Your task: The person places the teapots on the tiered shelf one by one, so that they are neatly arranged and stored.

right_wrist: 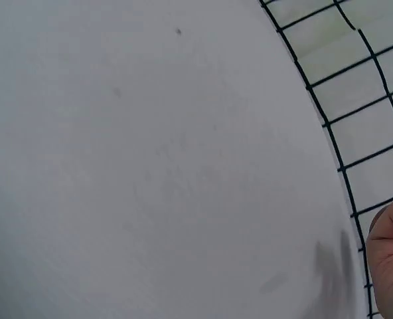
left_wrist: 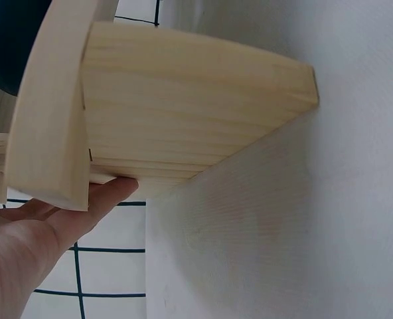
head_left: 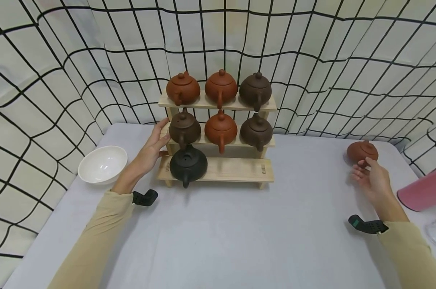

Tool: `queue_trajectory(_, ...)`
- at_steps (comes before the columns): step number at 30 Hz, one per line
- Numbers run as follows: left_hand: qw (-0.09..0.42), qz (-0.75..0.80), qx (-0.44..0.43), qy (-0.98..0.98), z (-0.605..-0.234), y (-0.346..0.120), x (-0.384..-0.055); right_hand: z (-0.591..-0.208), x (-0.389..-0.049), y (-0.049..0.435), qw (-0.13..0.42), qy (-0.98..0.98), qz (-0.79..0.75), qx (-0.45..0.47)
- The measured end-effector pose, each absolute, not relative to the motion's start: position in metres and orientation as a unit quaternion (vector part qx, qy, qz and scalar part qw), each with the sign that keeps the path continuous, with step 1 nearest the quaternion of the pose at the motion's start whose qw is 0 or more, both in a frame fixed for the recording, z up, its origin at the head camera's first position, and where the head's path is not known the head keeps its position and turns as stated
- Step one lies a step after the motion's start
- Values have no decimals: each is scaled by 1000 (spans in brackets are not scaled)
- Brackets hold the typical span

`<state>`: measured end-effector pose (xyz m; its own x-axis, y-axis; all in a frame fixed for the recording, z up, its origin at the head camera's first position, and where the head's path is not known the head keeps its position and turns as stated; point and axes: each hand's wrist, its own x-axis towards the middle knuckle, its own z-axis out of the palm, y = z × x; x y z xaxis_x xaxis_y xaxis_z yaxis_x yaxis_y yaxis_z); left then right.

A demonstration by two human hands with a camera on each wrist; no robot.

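On the right side of the table, my right hand (head_left: 375, 182) pinches a reddish-brown teapot (head_left: 362, 151) by its near side; the fingers partly hide that spot. Whether the teapot touches the cloth I cannot tell. In the right wrist view only part of the right hand (right_wrist: 389, 259) shows, at the edge. My left hand (head_left: 149, 150) rests against the left end of a three-tier wooden rack (head_left: 236, 169). The left wrist view shows fairly straight fingers (left_wrist: 110, 194) touching the rack's side panel (left_wrist: 183, 100).
Teapots fill the top and middle tiers, among them an orange one (head_left: 220, 130) and a dark brown one (head_left: 255, 89). A black teapot (head_left: 188, 164) sits left on the bottom tier. A white bowl (head_left: 103, 164) stands left; a pink cylinder (head_left: 425, 188) lies right. Black netting (head_left: 203, 51) hangs behind.
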<state>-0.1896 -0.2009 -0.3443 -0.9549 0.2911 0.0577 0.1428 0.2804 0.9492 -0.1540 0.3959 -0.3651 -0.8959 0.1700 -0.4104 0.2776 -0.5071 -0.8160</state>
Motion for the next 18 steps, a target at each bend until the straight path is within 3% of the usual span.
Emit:
queue_trajectory(8,64,585,135,797,-345,-201,-190,-325,-133,346,6,559,-828,27)
queue_trajectory(18,66,598,137,787,-344,-200,-189,-261,-99,273,65,568,-815,-96)
